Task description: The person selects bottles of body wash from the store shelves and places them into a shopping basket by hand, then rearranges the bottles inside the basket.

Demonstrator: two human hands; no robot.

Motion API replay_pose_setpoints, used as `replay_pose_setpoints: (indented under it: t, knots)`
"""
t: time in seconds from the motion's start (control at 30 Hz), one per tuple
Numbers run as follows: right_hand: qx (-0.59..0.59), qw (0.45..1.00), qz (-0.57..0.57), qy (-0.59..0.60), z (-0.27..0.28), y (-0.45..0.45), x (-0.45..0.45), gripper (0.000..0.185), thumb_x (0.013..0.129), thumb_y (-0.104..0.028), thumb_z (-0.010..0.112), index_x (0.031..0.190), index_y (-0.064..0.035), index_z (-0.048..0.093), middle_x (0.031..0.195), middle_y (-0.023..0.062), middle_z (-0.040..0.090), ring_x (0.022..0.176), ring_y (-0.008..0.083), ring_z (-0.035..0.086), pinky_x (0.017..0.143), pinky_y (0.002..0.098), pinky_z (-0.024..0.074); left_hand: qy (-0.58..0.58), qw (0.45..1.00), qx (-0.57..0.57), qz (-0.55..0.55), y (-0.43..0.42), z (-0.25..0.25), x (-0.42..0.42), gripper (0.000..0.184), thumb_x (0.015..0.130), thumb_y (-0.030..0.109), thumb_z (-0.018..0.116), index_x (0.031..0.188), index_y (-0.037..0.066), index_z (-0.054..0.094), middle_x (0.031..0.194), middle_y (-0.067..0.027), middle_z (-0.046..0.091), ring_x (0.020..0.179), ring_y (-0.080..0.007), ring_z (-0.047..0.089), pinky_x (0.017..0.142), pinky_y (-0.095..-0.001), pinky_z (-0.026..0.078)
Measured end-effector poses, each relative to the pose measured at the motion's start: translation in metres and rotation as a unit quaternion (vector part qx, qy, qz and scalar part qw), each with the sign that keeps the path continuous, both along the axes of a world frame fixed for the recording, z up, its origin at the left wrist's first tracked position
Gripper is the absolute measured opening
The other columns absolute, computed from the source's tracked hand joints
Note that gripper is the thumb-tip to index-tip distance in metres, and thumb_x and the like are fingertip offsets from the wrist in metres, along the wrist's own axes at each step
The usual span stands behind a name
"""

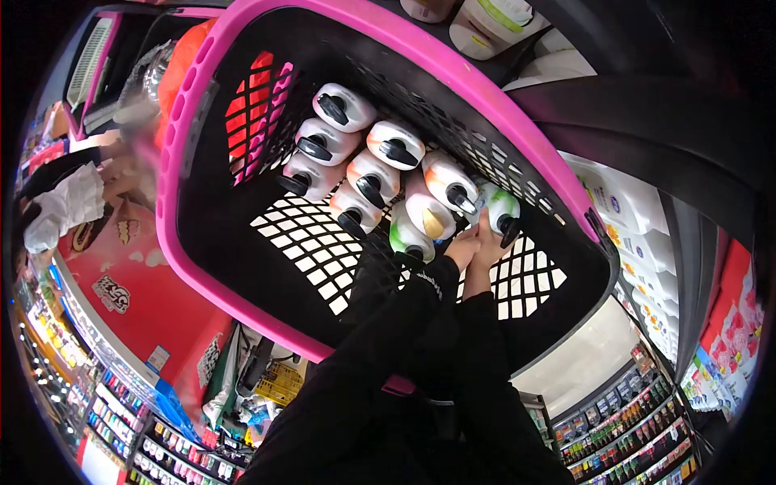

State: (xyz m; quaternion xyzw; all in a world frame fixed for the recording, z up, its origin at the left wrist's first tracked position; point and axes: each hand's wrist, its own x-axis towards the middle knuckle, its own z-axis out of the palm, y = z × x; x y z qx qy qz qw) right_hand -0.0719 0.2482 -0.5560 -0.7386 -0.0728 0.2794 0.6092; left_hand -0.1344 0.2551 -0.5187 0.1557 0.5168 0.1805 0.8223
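Both my arms, in black sleeves, reach down into a large black basket with a pink rim (380,32). At the right end of the bottles, my right hand (487,245) has its fingers closed against a white pump bottle with green on it (497,204) and a black pump head. My left hand (462,246) is curled close beside it, at the same bottle's lower left side; its fingertips are partly hidden. Next to my hands stand a green-marked bottle (408,233) and a bottle with a tan pump head (428,208). Several orange-marked pump bottles (376,176) stand in rows to the left.
White bottles (493,28) stand beyond the basket. Packs of white goods (634,226) line the right side. At the left, another person's hands (121,174) are near a red display (129,275). Shelves of small products (630,420) curve along the lower right.
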Motion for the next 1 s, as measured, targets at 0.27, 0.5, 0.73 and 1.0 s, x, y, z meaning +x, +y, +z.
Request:
replay_pose_setpoints:
  t: [0.27, 0.5, 0.73, 1.0]
  knots:
    - [-0.04, 0.998, 0.002, -0.046, 0.015, -0.001, -0.02, 0.084, 0.061, -0.01, 0.077, 0.124, 0.0028, 0.022, 0.115, 0.0165, 0.04, 0.103, 0.0236, 0.044, 0.088, 0.0352, 0.0373, -0.089, 0.992, -0.059, 0.07, 0.003, 0.008, -0.014, 0.054, 0.069, 0.008, 0.038, 0.122, -0.004, 0.04, 0.107, -0.0127, 0.052, 0.097, -0.0178, 0.049, 0.085, -0.0231, 0.035]
    - [-0.048, 0.998, -0.006, 0.044, 0.016, -0.02, -0.028, 0.079, 0.064, -0.003, 0.073, 0.124, 0.0024, 0.022, 0.115, 0.0166, 0.042, 0.101, 0.0221, 0.045, 0.087, 0.0344, 0.0383, 0.041, 0.999, -0.012, 0.025, 0.004, 0.024, -0.012, 0.048, 0.084, 0.029, 0.038, 0.116, -0.006, 0.043, 0.108, -0.0163, 0.052, 0.103, -0.0214, 0.046, 0.089, -0.0269, 0.033]
    - [-0.053, 0.92, -0.017, 0.387, -0.016, -0.089, -0.038, 0.028, 0.086, -0.021, 0.039, 0.101, 0.0018, 0.046, 0.095, 0.0115, 0.054, 0.087, 0.0185, 0.052, 0.073, 0.0324, 0.0424, 0.276, 0.932, 0.092, -0.215, -0.014, 0.044, -0.037, 0.057, 0.078, 0.047, 0.048, 0.103, -0.003, 0.055, 0.097, -0.0256, 0.057, 0.099, -0.0354, 0.053, 0.085, -0.035, 0.04]
    - [-0.225, 0.782, 0.578, -0.061, 0.165, -0.045, -0.038, 0.027, 0.078, -0.023, 0.047, 0.09, -0.0001, 0.057, 0.086, 0.023, 0.058, 0.087, 0.0358, 0.055, 0.073, 0.0403, 0.0436, 0.183, 0.855, 0.34, -0.347, 0.011, 0.144, -0.1, 0.025, 0.078, 0.022, 0.051, 0.085, -0.001, 0.058, 0.071, -0.0128, 0.059, 0.066, -0.0167, 0.056, 0.063, -0.0279, 0.045]
